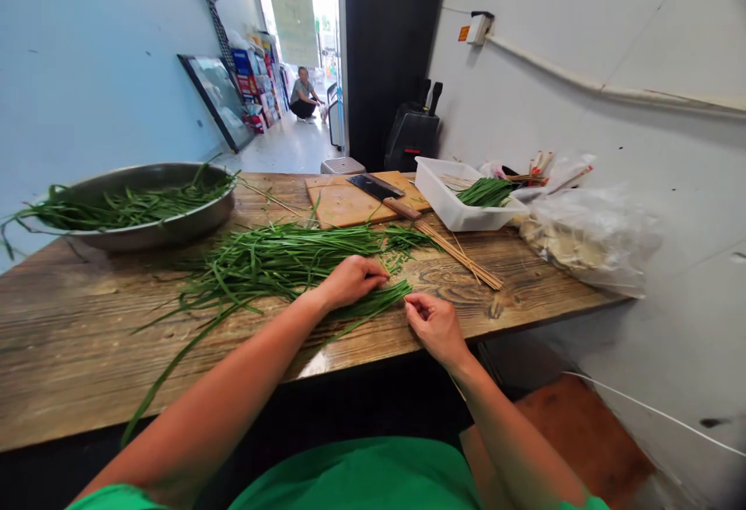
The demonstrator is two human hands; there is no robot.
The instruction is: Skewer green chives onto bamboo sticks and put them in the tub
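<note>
My left hand (354, 281) is closed at the cut ends of a small bunch of garlic chives (381, 302) near the table's front edge. Fingers of my right hand (434, 325) are pinched together just right of those ends. A thin wooden skewer (458, 387) shows below the right wrist and seems to run up into that pinch. Behind the left hand lies a larger pile of garlic chives (280, 253), with small chopped bits (397, 263) at its right end. Several bamboo skewers (466, 260) lie in a bundle beyond my right hand.
A metal basin (157, 228) of chives stands at the left. Farther back, a cleaver (373, 186) rests on a cutting board (332, 203). A white plastic tub (466, 218) holds more chives, beside a clear plastic bag (606, 234). A person (303, 96) squats near the doorway.
</note>
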